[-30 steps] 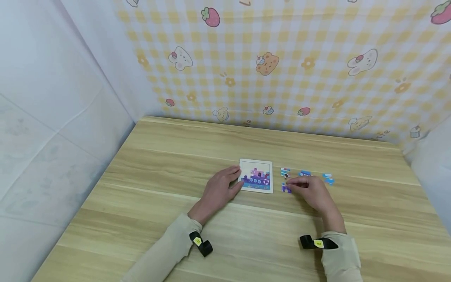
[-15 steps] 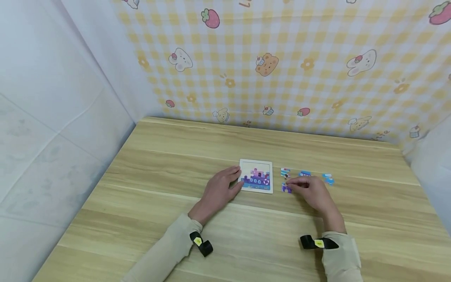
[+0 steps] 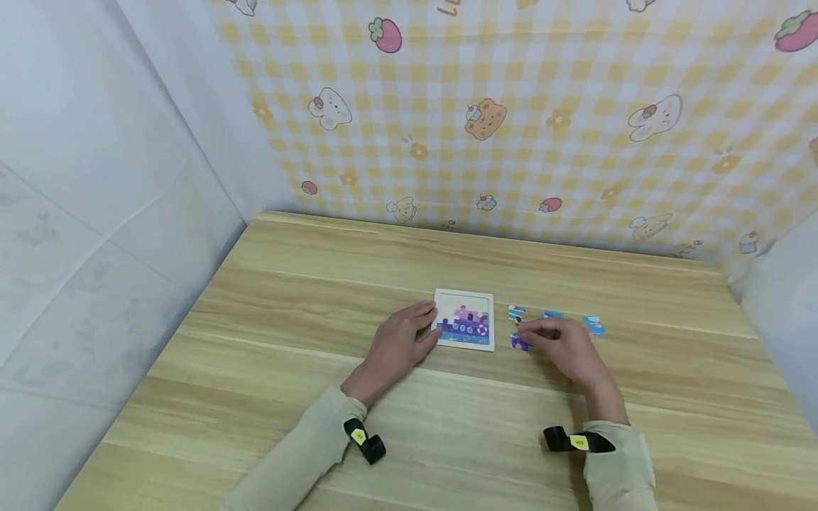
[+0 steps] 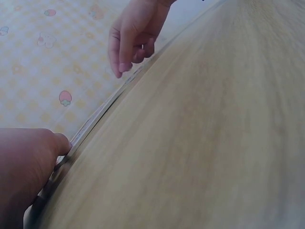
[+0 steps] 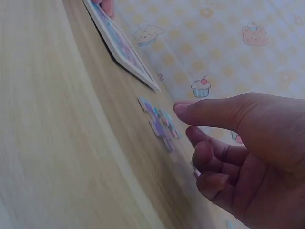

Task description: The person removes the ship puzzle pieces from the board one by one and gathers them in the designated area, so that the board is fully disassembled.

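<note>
A white-rimmed puzzle board (image 3: 452, 301) lies on the table, its lower part filled with a pink and purple ship picture. My left hand (image 3: 396, 341) rests at its left edge, thumb and fingertips touching the rim. To the right, my right hand (image 3: 565, 348) is over loose puzzle pieces, fingers loosely curled. Its thumb and index finger stand slightly apart with nothing between them in the right wrist view, close beside a purple puzzle piece (image 5: 156, 125). Behind that piece lies a striped piece (image 3: 516, 311). A blue piece (image 3: 551, 314) is partly hidden by the right hand.
Farther right lie light-blue puzzle pieces (image 3: 594, 326). The wood-grain table (image 3: 358, 262) meets a yellow checked cloth (image 3: 549, 156) at the back. A white wall covering (image 3: 108, 184) stands at the left side.
My right hand has shifted very slightly and covers more of the middle blue piece. The left hand and the puzzle board stay where they were.
</note>
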### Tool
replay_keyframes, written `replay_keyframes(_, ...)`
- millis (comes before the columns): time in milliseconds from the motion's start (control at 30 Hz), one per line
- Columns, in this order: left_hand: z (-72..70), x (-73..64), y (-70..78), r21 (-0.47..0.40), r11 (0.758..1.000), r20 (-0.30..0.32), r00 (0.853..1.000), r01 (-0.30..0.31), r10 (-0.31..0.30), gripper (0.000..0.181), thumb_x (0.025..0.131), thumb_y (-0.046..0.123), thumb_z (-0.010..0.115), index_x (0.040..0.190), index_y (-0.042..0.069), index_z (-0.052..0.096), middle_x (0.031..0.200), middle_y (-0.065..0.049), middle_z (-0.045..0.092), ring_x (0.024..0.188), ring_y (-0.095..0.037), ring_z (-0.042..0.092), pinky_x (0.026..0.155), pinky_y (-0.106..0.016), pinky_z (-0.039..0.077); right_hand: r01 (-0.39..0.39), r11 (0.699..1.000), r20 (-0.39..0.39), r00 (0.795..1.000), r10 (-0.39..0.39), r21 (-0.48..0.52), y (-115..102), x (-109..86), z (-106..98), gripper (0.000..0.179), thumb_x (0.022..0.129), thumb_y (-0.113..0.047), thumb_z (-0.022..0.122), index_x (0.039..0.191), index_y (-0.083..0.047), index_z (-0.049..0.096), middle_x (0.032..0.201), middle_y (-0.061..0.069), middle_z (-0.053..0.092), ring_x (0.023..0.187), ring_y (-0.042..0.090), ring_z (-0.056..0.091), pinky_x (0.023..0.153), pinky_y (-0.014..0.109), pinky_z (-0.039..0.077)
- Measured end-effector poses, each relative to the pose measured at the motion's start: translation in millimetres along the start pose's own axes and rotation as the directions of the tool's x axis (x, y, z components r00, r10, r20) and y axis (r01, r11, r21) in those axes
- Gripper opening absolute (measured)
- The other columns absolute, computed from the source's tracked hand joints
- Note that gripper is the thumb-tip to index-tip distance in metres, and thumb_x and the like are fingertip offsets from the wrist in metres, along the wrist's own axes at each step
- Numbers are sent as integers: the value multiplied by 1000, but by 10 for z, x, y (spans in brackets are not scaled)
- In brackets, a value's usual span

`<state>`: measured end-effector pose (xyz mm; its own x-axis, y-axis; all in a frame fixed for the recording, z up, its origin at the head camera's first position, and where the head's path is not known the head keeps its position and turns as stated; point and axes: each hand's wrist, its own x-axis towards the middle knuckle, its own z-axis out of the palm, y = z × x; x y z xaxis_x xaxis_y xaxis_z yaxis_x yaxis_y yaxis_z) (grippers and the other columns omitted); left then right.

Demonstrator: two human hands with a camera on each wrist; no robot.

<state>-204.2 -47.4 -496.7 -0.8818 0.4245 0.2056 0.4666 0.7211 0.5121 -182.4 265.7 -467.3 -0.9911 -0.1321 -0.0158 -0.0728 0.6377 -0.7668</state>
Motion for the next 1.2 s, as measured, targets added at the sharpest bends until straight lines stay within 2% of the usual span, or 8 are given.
replay_keyframes(100,-10,-10,-9,-3,1000,-4,1000,7,-7,48,104,35,63,139,2,62,150,-7,56,142,-23,50,119,-39,39,24,999,-15,1000,-23,22,-78,39,34,16,99,-13,71,110,-5,80,101,10,75,76,18,56,61,24,49)
replay_keyframes(233,-1,-8,-5,-14,1000,21,1000,10,-9,48,105,35,62,140,2,62,151,-6,56,143,-23,49,120,-38,37,45,997,-32,999,-43,65,-196,103,112,18,101,-13,69,111,-2,78,94,11,70,72,17,54,56,24,47)
replay_keyframes(367,18,-4,4,-23,1000,46,999,9,-8,49,105,36,60,141,3,61,152,-6,55,144,-22,48,121,-38,36,29,995,-11,1000,-28,91,-332,194,242,19,103,-12,66,114,-1,76,92,13,67,70,18,52,53,24,45)
replay_keyframes(600,8,-13,-8,10,1000,38,999,16,-16,49,105,37,62,141,4,60,152,-5,54,143,-21,49,120,-36,37,-2,998,23,1000,1,66,-589,397,577,25,99,-5,66,123,3,71,102,17,68,77,22,60,59,24,52)
replay_keyframes(767,-4,-24,-24,10,1000,25,1000,-4,3,48,105,36,62,141,3,62,151,-6,56,142,-22,50,119,-38,39,-20,1000,50,999,20,-10,-677,473,753,38,95,-6,73,131,6,67,106,18,66,82,23,62,66,25,53)
replay_keyframes(900,5,-19,-31,12,1000,12,1000,-14,14,48,104,35,62,140,3,62,150,-7,57,141,-22,51,119,-38,40,-17,998,46,999,19,-53,-677,488,794,42,93,-6,76,132,7,66,101,16,62,80,22,58,66,26,49)
replay_keyframes(1200,17,-3,-47,7,1000,7,1000,-14,14,47,104,35,63,139,3,63,150,-7,57,140,-23,52,119,-38,40,-47,998,68,996,49,-30,-679,506,777,38,94,-7,76,129,7,69,87,12,59,66,17,54,55,24,45)
